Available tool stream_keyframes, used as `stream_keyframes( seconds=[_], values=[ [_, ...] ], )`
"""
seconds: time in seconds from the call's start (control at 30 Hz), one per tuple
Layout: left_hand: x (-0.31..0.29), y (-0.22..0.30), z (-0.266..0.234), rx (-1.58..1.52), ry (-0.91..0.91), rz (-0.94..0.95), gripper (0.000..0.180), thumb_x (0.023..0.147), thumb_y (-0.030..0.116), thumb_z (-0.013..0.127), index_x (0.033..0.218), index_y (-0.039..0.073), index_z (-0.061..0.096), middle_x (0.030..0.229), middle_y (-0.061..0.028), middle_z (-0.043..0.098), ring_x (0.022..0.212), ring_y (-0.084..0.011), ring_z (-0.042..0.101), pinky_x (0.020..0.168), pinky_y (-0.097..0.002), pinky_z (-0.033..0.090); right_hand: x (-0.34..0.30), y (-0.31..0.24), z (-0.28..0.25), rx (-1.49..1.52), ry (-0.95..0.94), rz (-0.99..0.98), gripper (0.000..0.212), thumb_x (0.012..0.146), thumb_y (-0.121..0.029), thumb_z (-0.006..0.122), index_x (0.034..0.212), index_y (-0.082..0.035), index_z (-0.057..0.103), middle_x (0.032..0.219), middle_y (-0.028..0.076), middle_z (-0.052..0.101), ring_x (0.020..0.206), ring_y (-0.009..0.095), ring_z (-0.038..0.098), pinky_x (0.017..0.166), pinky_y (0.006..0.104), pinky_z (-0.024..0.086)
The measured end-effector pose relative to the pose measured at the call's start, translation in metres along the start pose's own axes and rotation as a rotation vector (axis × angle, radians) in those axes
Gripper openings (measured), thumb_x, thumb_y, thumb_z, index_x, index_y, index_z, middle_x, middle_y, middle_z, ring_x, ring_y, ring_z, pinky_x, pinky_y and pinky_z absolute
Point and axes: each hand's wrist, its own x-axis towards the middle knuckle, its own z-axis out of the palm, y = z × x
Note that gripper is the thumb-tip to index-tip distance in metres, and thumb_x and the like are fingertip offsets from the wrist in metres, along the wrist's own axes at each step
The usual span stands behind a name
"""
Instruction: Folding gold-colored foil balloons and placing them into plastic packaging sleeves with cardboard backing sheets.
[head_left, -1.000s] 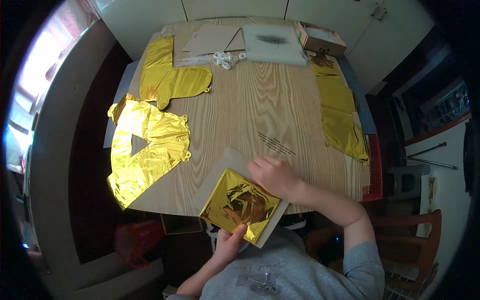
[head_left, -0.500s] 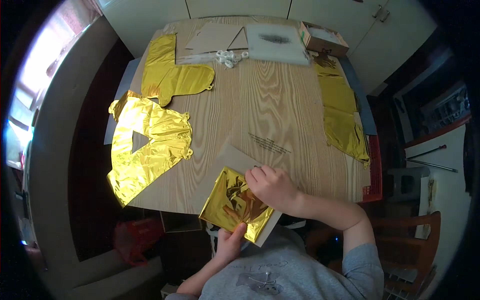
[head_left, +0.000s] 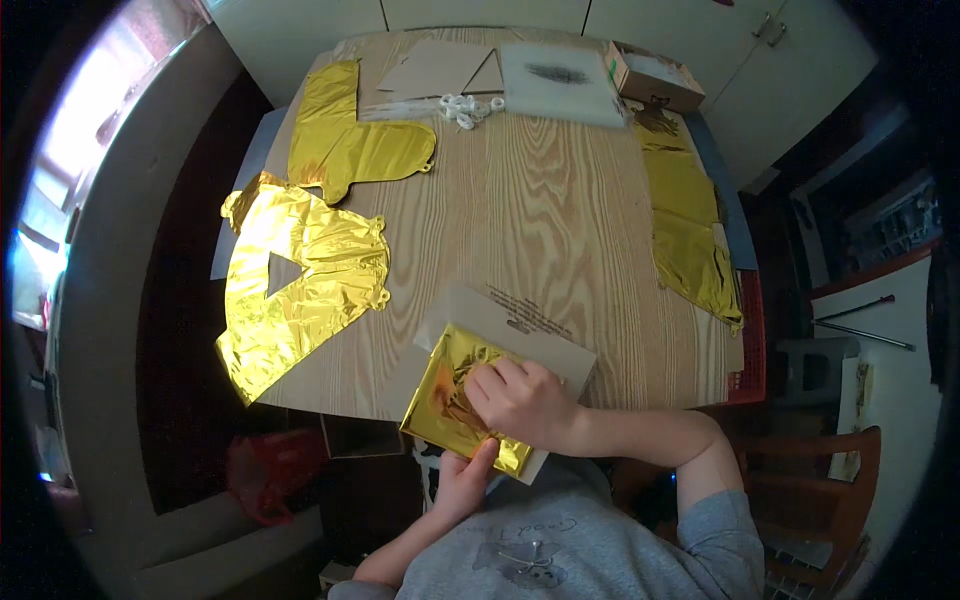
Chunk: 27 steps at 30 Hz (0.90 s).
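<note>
At the table's near edge I have a folded gold foil balloon [head_left: 441, 405], square and shiny, lying on a pale card [head_left: 568, 362]. A clear plastic sheet or bag [head_left: 520, 312] with dark print lies over the card's far part. My left hand [head_left: 467, 482] grips the near edge of the folded foil, thumb on top. My right hand [head_left: 522, 402] rests on the foil with its fingers curled in; the fingertips are hidden, so what they pinch cannot be made out.
Flat gold foil letter balloons lie at the left [head_left: 300, 285], far left [head_left: 345, 140] and right [head_left: 685, 215]. Along the back are beige cards [head_left: 435, 68], white ribbon rolls [head_left: 465, 110], a translucent plastic bag [head_left: 560, 90] and a cardboard box [head_left: 655, 80].
My right hand has moved left and nearer, from the foil's far right edge onto its middle. More of the card and printed plastic now shows beyond the foil.
</note>
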Motion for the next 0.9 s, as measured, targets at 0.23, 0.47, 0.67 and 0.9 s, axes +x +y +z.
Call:
stream_keyframes(
  seconds=[0.23, 0.47, 0.67, 0.9],
  values=[
    [-0.011, -0.003, -0.010, 0.024, -0.010, -0.110, 0.023, 0.099, 0.014, 0.054, 0.112, -0.005, 0.056, 0.096, -0.0078, 0.066, 0.083, -0.0148, 0.065, 0.069, -0.0294, 0.056, -0.009, -0.008, 0.007, 0.074, 0.000, -0.001, 0.015, 0.068, -0.020, 0.061, 0.080, -0.011, 0.060, 0.073, -0.001, 0.050, 0.066, 0.012, 0.054, 0.053, 0.0236, 0.042],
    [-0.028, 0.000, -0.037, -0.021, 0.054, -0.065, 0.015, 0.099, 0.010, 0.052, 0.103, -0.004, 0.059, 0.089, -0.0144, 0.069, 0.078, -0.0185, 0.069, 0.067, -0.0290, 0.057, -0.012, -0.014, 0.004, 0.115, -0.024, -0.032, 0.014, 0.069, -0.020, 0.060, 0.080, -0.011, 0.060, 0.073, -0.001, 0.051, 0.067, 0.012, 0.055, 0.054, 0.0231, 0.042],
    [-0.018, -0.002, -0.030, 0.060, 0.088, 0.011, 0.015, 0.098, 0.009, 0.055, 0.097, -0.004, 0.062, 0.088, -0.0130, 0.070, 0.076, -0.0165, 0.069, 0.062, -0.0269, 0.055, -0.016, -0.022, 0.001, 0.128, -0.003, -0.060, 0.018, 0.070, -0.021, 0.060, 0.084, -0.009, 0.062, 0.077, -0.001, 0.053, 0.070, 0.013, 0.055, 0.054, 0.0239, 0.044],
    [-0.017, 0.006, -0.018, 0.117, 0.094, 0.018, 0.017, 0.097, 0.010, 0.057, 0.091, -0.003, 0.066, 0.077, -0.0063, 0.068, 0.066, -0.0108, 0.062, 0.057, -0.0224, 0.048, -0.022, -0.029, -0.003, 0.213, -0.027, -0.077, 0.020, 0.069, -0.021, 0.061, 0.085, -0.009, 0.063, 0.080, -0.001, 0.056, 0.071, 0.012, 0.056, 0.053, 0.0229, 0.044]
  ],
)
